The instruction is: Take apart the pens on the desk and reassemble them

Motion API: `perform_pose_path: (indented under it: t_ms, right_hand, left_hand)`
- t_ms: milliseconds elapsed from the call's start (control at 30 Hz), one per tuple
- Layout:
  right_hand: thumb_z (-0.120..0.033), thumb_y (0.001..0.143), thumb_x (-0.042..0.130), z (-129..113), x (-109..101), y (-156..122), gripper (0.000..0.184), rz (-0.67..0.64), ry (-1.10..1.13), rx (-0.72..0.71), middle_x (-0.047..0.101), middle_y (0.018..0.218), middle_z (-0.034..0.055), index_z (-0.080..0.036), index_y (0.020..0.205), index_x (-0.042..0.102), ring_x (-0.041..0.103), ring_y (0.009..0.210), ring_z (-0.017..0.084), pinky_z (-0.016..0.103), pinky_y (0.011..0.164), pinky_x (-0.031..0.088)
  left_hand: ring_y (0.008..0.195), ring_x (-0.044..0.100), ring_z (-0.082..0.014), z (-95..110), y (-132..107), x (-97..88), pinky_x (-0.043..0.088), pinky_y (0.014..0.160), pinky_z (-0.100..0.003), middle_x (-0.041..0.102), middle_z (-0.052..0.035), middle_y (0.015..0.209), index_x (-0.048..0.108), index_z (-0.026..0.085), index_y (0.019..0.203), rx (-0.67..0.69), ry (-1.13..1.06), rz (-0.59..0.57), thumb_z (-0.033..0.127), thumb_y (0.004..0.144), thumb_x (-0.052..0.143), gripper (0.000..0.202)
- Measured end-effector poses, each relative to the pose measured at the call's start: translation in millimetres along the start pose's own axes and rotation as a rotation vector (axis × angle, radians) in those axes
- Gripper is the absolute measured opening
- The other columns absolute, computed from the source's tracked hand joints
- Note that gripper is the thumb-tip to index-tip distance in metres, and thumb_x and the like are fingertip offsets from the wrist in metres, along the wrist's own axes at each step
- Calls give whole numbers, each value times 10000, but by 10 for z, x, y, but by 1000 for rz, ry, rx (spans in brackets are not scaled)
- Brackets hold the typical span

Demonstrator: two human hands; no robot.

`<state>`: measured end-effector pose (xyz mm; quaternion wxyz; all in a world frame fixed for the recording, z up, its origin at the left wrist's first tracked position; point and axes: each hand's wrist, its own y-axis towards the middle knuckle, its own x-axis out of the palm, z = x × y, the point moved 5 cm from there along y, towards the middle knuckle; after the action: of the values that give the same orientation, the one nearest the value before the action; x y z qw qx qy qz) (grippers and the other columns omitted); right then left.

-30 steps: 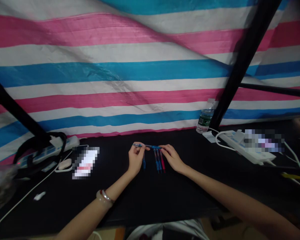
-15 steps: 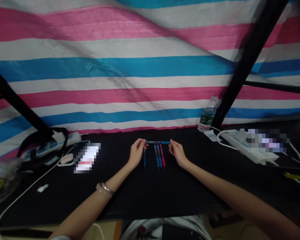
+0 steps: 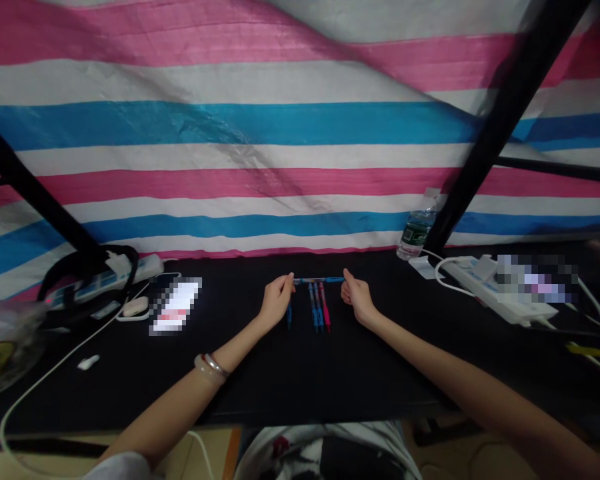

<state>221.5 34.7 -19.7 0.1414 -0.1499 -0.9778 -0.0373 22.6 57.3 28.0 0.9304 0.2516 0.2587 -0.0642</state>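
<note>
A blue pen [image 3: 320, 280] with a clear barrel lies level between my two hands, across the tops of the other pens. My left hand [image 3: 277, 301] is closed, pinching the pen's left end between thumb and fingers. At the other end my right hand [image 3: 359, 300] has its fingers curled and its thumb pointing up against the pen's blue tip end. Below are two blue pens side by side, one of them a blue pen [image 3: 313, 313], and a pink pen [image 3: 326, 312] just right of them. Another blue pen [image 3: 289, 316] lies beside my left fingers, partly hidden by them.
On the black table [image 3: 260, 400], a lit phone [image 3: 177, 307], an earbud [image 3: 89, 362] and a power strip [image 3: 147, 267] are at left. A water bottle [image 3: 416, 230] and another power strip [image 3: 505, 293] stand at right. A striped sheet [image 3: 280, 127] hangs behind.
The view has tilted slightly, so everything sits a little higher. My right thumb now points more upright at the pen's end. The pens on the table have stayed in place.
</note>
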Motion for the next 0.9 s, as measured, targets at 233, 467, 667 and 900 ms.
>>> perform_pose_path:
  t_ms: [233,467,667,900]
  right_hand:
    - [-551,752,522,-18,23,-19,565,-38,-80,-37,280,367,-55,-189,384,292,256,341,44,220,349,149]
    - [-564,750,515,1,-8,14,559,-19,-76,-14,296,378,-52,-187,393,308,269,330,45,216,340,149]
    - [-564,740,528,23,-22,41,547,-19,-45,13,301,382,-56,-188,412,305,262,320,38,207,333,128]
    - [-574,730,530,45,-26,59,553,-24,-62,11,298,376,-54,-190,403,302,265,324,40,207,331,131]
  left_hand:
    - [597,508,-130,-69,5,0,371,581,-234,524,4,627,490,175,670,-82,-134,62,443,888,306,391]
    - [727,547,-144,15,-9,19,387,700,-247,542,3,701,481,185,718,-8,-130,-12,391,893,336,307]
    - [691,521,-141,18,6,17,375,656,-236,525,-1,672,497,176,661,8,-54,-23,400,885,344,352]
    - [554,445,-120,32,12,-2,338,565,-230,469,20,582,522,171,641,-23,-35,-27,427,879,337,394]
